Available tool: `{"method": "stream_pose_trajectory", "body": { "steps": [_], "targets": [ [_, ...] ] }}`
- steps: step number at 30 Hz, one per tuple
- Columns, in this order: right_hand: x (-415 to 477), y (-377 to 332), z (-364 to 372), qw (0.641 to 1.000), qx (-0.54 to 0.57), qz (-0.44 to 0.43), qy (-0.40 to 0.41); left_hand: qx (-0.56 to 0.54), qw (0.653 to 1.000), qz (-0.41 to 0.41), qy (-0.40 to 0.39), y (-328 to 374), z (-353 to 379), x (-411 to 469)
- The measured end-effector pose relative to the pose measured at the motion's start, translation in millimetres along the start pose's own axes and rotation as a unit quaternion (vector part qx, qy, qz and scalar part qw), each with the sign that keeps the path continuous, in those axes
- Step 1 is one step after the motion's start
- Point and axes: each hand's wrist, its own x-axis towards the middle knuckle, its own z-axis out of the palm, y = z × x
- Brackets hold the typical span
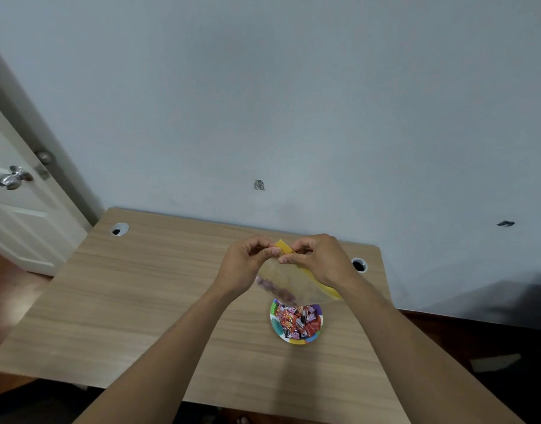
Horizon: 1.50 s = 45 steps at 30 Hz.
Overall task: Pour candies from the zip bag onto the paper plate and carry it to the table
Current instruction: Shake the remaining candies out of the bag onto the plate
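At centre frame, the left hand [248, 264] and right hand [319, 260] pinch a clear zip bag [289, 278] above a candy-heaped paper plate [276, 324] on a wooden desk [140, 301].

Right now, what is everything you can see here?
Desk: one, light wood, against the wall.
Cable holes: two, silver-rimmed, at the desk's back corners.
Paper plate: one, multicoloured rim, on the desk under the bag.
Candies: many, mostly red wrappers, heaped on the plate; a blurred few in the bag.
Zip bag: one, clear with yellow strip, held above the plate.
Door: one, white, far left, with silver knob.
Wall: one, pale blue-grey, behind the desk.
Left hand: pinching the bag.
Right hand: pinching the bag.
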Motion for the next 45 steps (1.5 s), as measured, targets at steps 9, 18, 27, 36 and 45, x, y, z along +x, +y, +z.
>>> {"method": "stream_pose_trajectory", "body": {
  "steps": [9,18,27,36,45],
  "targets": [
    [4.7,1.6,-0.5,1.000,0.001,0.004,-0.003,-0.001,1.000,-0.005,-0.001,1.0,0.7,3.2],
    [9.2,5.1,-0.5,1.000,-0.015,-0.012,-0.004,0.038,0.999,-0.002,0.006,-3.2,5.4,6.7],
    [8.2,7.4,14.0,0.999,-0.026,-0.029,-0.011,0.116,0.992,0.015,0.039,-7.6,14.5,4.1],
    [7.4,10.8,16.0,0.995,-0.061,-0.071,-0.020,0.061,0.998,-0.020,-0.023,-7.1,-6.2,10.0],
    [17.8,5.5,18.9,0.988,-0.100,-0.114,0.001,0.026,0.995,-0.035,0.095,0.2,-10.4,10.3]
  ]
}}
